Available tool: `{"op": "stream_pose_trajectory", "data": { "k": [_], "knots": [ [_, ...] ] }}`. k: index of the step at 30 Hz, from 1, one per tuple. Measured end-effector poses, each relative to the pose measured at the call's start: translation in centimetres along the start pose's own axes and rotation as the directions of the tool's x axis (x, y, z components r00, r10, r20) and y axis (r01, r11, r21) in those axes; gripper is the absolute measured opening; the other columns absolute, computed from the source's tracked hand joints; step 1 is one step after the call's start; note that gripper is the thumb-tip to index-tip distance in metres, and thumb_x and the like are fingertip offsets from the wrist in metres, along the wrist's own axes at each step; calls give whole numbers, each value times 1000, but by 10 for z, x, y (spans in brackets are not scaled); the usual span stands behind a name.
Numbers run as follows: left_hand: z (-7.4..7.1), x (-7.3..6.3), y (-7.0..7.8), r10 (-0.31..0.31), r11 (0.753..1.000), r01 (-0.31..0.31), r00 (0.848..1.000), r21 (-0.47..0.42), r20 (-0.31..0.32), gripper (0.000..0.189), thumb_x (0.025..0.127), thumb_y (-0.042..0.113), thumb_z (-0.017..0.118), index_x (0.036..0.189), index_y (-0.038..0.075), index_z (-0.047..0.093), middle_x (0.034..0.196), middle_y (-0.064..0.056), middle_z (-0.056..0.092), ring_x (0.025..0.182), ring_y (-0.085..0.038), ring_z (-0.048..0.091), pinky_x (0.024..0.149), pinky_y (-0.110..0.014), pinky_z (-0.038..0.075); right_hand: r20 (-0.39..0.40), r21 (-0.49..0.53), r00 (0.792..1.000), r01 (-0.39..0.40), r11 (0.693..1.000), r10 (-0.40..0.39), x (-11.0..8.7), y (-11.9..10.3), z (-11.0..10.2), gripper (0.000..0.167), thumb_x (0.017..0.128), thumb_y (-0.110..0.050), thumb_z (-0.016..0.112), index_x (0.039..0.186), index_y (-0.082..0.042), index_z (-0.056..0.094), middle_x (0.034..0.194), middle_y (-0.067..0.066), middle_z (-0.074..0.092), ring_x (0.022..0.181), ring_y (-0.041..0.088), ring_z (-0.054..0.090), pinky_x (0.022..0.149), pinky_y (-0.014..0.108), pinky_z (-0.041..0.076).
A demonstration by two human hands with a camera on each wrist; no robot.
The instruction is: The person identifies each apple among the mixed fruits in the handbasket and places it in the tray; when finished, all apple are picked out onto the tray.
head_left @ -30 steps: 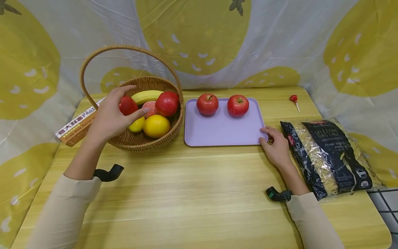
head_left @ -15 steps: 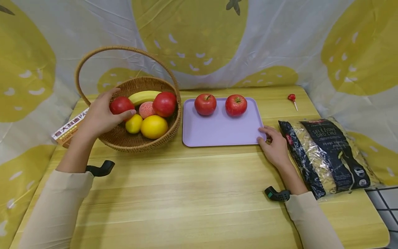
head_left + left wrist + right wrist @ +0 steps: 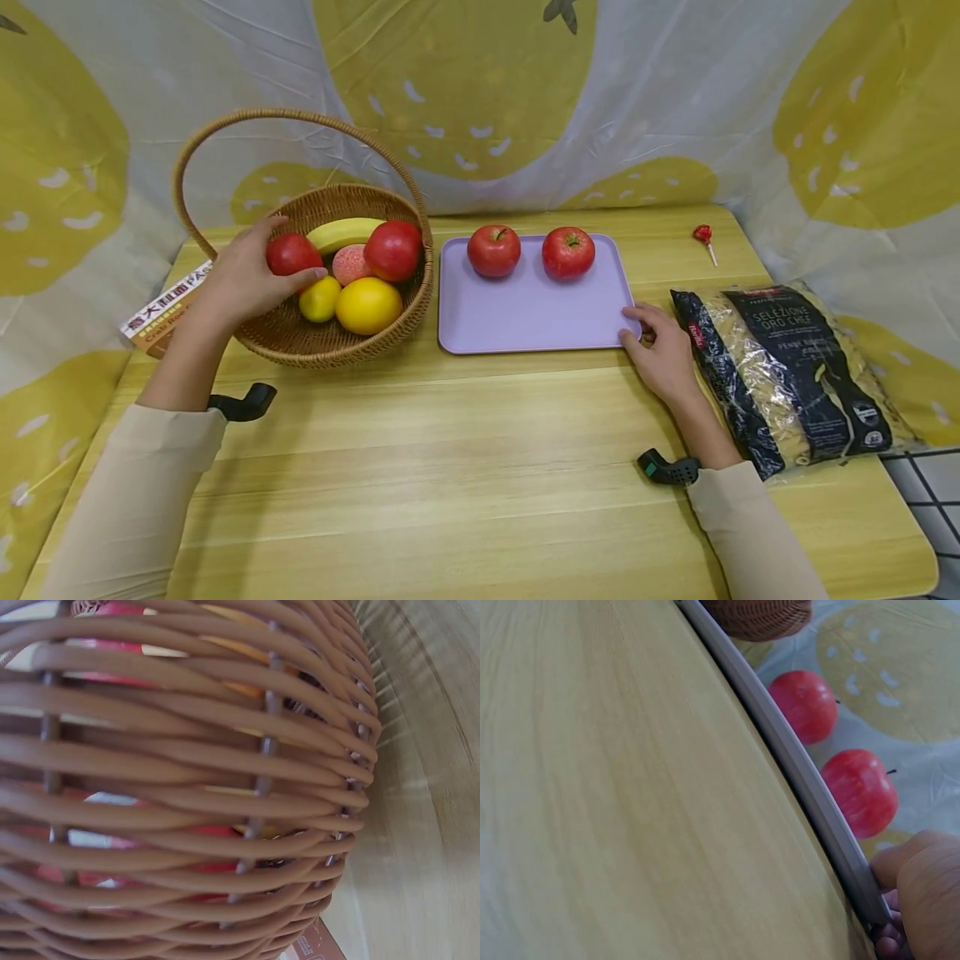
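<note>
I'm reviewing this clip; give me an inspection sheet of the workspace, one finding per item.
Surface: wood-grain table.
Job's things: wicker basket with banana, two red fruits, pink fruit and two yellow fruits; lilac tray bearing two red apples.
Clutter: pasta bag and lollipop at right; printed box left of the basket, partly hidden.
Hands: left hand curls round the basket's left red fruit; right hand pinches the tray's near right corner.
Cables: nothing seen.
Surroundings: yellow-printed cloth behind; tiled floor lower right.
</note>
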State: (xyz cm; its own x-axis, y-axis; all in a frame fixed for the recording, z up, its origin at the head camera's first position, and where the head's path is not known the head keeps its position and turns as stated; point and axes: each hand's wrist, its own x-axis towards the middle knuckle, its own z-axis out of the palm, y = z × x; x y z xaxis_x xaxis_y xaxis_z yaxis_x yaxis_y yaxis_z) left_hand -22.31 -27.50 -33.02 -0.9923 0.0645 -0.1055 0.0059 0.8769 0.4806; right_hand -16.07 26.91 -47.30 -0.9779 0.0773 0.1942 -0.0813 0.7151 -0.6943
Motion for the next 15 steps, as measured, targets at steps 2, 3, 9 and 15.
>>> {"op": "stream_pose_trajectory", "data": {
  "k": [2,3,9,15],
  "knots": [
    [1,1,0,0,1000,0,1000,9,6,108,90,59,71,166,8,13,159,-37,28,130,-62,42,100,-78,41,1,0,1000,0,1000,0,0,0,-1,38,95,-11,68,131,-1,68,144,22,59,111,31,60,81,14,38],
    [1,2,0,0,1000,0,1000,16,9,108,90,59,71,165,7,14,159,-38,28,129,-62,42,100,-78,41,1,0,1000,-1,1000,1,0,-1,-1,38,95,-11,68,131,-1,68,145,22,59,111,31,60,81,14,38],
    [4,4,1,4,999,-4,1000,49,5,100,93,52,71,163,3,20,155,-41,31,127,-63,41,98,-78,42,1,1,1000,-6,1000,6,0,-1,-1,38,95,-11,68,131,0,68,145,22,59,113,32,61,82,13,38],
    [6,3,3,-22,999,24,998,41,-50,103,92,41,75,163,-2,13,157,-39,30,131,-61,40,102,-77,40,0,9,1000,3,1000,-3,0,-1,-2,38,94,-10,69,130,1,68,144,23,59,112,32,61,82,13,38]
  ]
}}
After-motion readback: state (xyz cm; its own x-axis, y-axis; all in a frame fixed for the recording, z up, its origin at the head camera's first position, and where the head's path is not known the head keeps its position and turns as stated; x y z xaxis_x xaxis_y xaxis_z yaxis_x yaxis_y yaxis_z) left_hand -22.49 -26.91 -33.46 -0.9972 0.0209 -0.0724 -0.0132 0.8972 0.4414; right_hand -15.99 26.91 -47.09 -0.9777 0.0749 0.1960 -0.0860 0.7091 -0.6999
